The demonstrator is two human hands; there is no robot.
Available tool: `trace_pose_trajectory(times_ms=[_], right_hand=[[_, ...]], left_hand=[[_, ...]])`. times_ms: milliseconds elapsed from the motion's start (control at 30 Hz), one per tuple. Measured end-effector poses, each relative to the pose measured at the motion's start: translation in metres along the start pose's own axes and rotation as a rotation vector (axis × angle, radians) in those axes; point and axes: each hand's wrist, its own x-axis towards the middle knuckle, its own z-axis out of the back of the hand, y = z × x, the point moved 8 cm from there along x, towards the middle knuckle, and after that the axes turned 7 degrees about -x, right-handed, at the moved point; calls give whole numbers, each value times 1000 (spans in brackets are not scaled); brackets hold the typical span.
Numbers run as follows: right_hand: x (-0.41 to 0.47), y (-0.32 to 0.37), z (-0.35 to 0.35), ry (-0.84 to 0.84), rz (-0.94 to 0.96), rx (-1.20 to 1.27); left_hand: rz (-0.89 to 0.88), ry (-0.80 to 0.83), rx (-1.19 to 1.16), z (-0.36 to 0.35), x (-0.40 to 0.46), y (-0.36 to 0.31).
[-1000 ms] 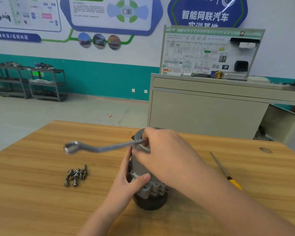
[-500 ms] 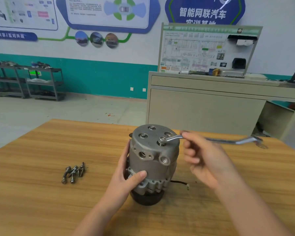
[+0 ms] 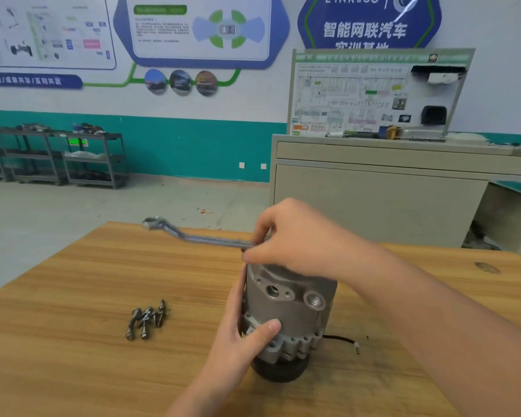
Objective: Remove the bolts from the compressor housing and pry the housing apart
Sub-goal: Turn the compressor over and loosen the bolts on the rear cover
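head cam: compressor housing (image 3: 289, 299) stands upright near the middle of the desk (image 3: 73, 371), left hand (image 3: 241, 338) wrapped round its side. right hand (image 3: 295, 236) on top grips the wrench (image 3: 193, 236), handle pointing toward the far left corner. loose bolts (image 3: 146, 319) piled left of it.

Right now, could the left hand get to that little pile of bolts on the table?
Probably yes. The bolts lie in the open, just left of the left hand, with bare table between. But that hand grips the compressor, so it must let go first.
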Motion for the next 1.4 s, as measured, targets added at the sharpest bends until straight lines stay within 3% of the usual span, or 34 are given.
trace_pose_trajectory(times_ms=[100,233,333,467,633,733,833,933,1100,1200,1267,1400], right_hand=[[-31,11,3,-135,137,-136],[-76,-11,2,-285,187,11],[-101,-45,-4,-352,133,412],[-106,-79,-22,-206,53,1073],[-73,-118,-34,-242,-273,1540],[-44,-131,-37,-224,-492,1675],[-13,-128,-31,-102,-588,1498],[14,-106,-20,56,-536,1036],[29,-32,-3,84,-185,244],[7,3,-1,-48,38,-120],[-22,13,1,-162,118,-213],[-75,2,-4,-270,199,7]], left_hand=[[14,-12,10,1,-2,0],[33,27,-11,-2,-2,-2],[-7,14,-6,-1,-1,-6],[-7,9,-5,-2,-1,-5],[-10,0,-26,-1,-1,-2],[2,0,-30,-1,1,-1],[5,-1,-40,-1,2,-1],[-2,-3,-50,-1,2,0],[-14,-10,-54,-2,3,-2],[1,-26,-40,0,3,-1],[0,-29,1,2,2,-2],[-30,-10,53,1,-1,-4]])
